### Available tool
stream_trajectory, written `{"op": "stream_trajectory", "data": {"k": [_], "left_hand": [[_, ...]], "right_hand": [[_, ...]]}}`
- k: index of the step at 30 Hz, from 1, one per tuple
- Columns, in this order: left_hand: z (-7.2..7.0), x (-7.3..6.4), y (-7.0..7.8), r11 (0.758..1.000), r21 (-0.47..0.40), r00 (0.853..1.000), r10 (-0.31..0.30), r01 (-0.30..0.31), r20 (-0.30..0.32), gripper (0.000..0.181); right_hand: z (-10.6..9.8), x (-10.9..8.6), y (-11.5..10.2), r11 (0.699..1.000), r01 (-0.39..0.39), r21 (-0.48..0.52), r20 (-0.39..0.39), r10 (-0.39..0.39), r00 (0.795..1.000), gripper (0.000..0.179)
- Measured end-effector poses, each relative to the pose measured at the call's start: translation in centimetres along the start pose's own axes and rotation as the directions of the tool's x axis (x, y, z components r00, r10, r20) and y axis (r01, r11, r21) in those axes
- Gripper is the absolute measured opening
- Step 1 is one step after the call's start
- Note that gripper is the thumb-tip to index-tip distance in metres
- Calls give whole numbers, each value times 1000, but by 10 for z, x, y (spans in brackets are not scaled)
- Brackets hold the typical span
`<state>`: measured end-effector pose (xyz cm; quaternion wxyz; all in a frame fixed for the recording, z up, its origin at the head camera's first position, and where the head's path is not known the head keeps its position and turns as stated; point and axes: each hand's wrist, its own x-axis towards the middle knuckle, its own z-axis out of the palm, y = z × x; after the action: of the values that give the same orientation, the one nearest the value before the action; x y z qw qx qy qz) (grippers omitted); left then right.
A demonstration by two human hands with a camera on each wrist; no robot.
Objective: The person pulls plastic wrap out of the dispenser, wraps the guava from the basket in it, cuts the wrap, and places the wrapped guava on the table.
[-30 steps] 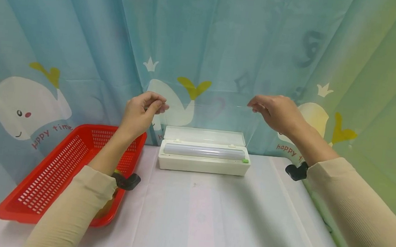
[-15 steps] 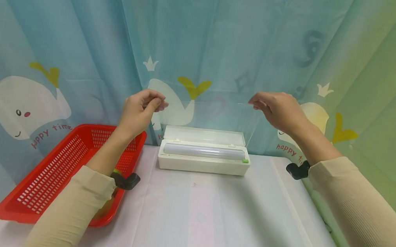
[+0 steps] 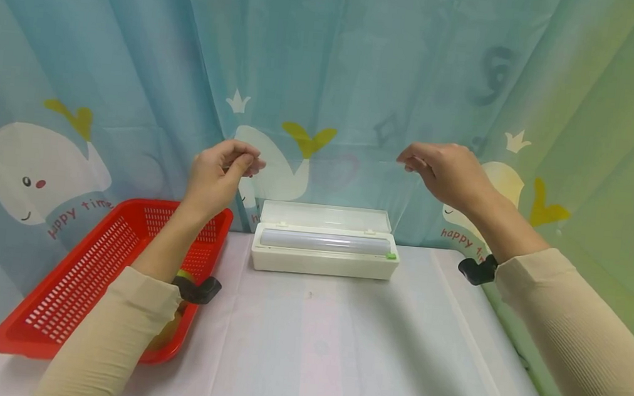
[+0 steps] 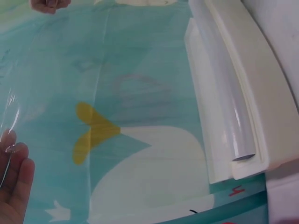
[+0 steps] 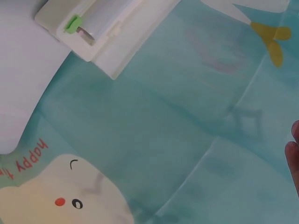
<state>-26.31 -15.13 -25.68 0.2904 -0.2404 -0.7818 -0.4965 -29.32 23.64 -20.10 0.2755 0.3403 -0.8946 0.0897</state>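
Note:
A white cling film dispenser box (image 3: pixel 325 264) stands at the back of the table, lid up, with a film roll (image 3: pixel 324 242) inside. Above it, my left hand (image 3: pixel 218 175) and right hand (image 3: pixel 448 170) are raised apart, each pinching an upper corner of a clear sheet of cling film. The cling film (image 4: pixel 15 114) shows mostly as glints near the left fingertips in the left wrist view. Faint creases run down below the right hand towards the box; the sheet's lower edge cannot be made out. In the right wrist view, only some right fingertips (image 5: pixel 293 151) show.
A red plastic basket (image 3: pixel 89 279) stands on the left, partly under my left forearm, with a yellowish item (image 3: pixel 165 334) partly hidden inside. A green slider (image 3: pixel 391 255) sits at the box's right end. A blue printed curtain (image 3: pixel 362 70) hangs behind the white-covered table (image 3: pixel 281 346).
Both hands have risen slightly. The left hand has drifted a little to the left, so they are slightly farther apart. The box and basket stay in place.

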Motion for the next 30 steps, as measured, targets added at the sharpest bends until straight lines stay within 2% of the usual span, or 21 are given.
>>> {"op": "stream_trajectory", "data": {"k": [21, 30], "left_hand": [[-2, 2, 6, 1000, -20, 999, 24, -25, -21, 17], [-4, 2, 13, 999, -14, 999, 37, -37, -29, 16]], "right_hand": [[-9, -1, -1, 999, 51, 19, -49, -50, 998, 14], [-12, 0, -1, 998, 59, 9, -55, -58, 997, 13]]}}
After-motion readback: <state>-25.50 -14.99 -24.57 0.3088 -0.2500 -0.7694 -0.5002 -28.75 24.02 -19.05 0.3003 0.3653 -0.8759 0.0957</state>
